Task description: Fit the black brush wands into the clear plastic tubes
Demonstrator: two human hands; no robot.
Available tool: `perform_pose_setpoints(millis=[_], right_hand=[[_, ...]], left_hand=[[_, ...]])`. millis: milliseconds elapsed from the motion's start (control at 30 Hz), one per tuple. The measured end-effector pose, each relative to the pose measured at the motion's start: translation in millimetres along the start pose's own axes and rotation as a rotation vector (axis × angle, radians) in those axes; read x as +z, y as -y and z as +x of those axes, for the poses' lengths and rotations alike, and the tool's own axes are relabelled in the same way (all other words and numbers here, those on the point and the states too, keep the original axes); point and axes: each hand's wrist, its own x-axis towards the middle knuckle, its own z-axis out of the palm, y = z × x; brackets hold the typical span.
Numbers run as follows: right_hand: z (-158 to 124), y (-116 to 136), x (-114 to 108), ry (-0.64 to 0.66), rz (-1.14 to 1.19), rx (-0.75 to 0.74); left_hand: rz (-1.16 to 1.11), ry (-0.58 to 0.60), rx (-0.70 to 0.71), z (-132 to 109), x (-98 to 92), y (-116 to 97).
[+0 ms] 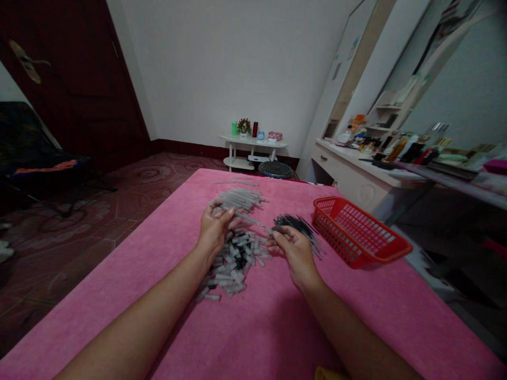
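My left hand is closed on a slim grey pen, whose tip points right and slightly down. My right hand pinches a small translucent pen cap right at that tip; whether the two touch I cannot tell. Below and between my hands spreads a heap of loose pen caps, mostly clear with some black ones. Just beyond my left hand lies a pile of grey pens. A bunch of thin black sticks, like pen refills or dark pens, lies behind my right hand.
A red plastic basket stands at the right edge of the pink-covered table. Farther right is a white dresser crowded with bottles. A small white stand and a dark round stool are beyond the table.
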Motion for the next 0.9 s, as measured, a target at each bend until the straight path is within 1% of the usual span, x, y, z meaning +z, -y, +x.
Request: perform_pose_setpoints(millis=[200, 367, 467, 600, 733, 833, 900], right_hand=[[2, -1, -2, -0.026, -0.002, -0.04], [4, -4, -5, -0.073, 0.004, -0.078], [3, -2, -4, -0.061, -0.023, -0.091], [1, 3, 0, -0.032, -0.092, -0.104], [1, 3, 1, -0.009, -0.169, -0.155], [4, -1, -5, 0.01, -0.296, -0.222], [7, -2, -11, 0.011, -0.422, -0.29]], left_hand=[[-0.015, 0.001, -0.015, 0, -1.0, 1], [-0.008, 0.019, -0.009, 0, -1.5, 3], [-0.003, 0.016, -0.016, -1, -1.5, 5], [0.004, -0.008, -0.034, -3, 0.2, 8], [0.012, -0.005, -0.075, -6, 3.4, 9], [0.026, 0.014, -0.131, -8, 4.5, 8], [0.034, 0.046, -0.2, -7, 3.8, 8]])
